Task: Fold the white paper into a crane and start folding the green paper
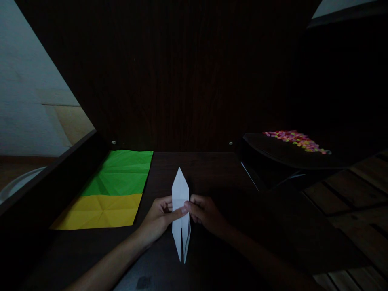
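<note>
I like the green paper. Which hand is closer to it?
Left. The left hand sits just right of the green paper stack, pinching the white paper. The right hand is on the white paper's far side, farther away.

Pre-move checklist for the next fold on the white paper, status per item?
1. Both hands on the piece: ok. Left hand and right hand pinch the folded white paper at its middle.
2. Top point intact: ok, a single sharp tip pointing away.
3. Lower end split into two narrow flaps: ok, a slit shows near the bottom.
4. Creases aligned: cannot tell, the scene is too dark.
5. Green sheet and yellow sheet apart from the hands: ok, lying flat to the left.
6. Tray of colourful beads out of the way: ok, far right.
</note>
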A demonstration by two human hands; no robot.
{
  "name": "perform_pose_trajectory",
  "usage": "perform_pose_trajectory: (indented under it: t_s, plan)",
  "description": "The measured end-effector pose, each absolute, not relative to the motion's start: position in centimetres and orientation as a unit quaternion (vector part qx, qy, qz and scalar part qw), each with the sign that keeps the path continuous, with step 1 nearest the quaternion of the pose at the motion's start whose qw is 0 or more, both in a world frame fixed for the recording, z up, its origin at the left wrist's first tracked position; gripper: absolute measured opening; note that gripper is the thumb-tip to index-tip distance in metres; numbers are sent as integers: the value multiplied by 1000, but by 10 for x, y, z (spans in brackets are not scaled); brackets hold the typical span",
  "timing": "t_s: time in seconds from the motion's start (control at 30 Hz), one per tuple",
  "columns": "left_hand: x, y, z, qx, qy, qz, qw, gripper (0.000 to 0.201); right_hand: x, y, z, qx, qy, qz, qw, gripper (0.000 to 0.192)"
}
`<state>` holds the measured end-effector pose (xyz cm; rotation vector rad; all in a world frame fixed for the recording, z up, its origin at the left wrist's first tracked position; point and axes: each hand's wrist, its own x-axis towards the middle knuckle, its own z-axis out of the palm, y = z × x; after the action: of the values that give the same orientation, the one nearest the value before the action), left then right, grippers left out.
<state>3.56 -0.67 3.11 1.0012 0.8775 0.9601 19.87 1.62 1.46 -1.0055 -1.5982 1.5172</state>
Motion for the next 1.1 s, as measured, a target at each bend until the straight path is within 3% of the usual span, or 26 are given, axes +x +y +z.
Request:
perform_pose_trajectory:
  t_s: [0.23, 0.5, 0.87, 1.1]
  plan:
    - [35, -4, 23, 328, 425, 528, 658, 26, 197, 7, 13, -388, -653, 532, 375, 19]
    - [33, -1, 21, 271, 431, 558, 655, 26, 197, 5, 9, -417, -709, 419, 384, 31]
    - [31, 0, 20, 304, 445, 545, 643, 26, 201, 12, 8, -447, -712, 361, 403, 6]
    - [33, -3, 22, 318, 456, 524, 645, 28, 202, 15, 14, -397, -698, 412, 430, 21]
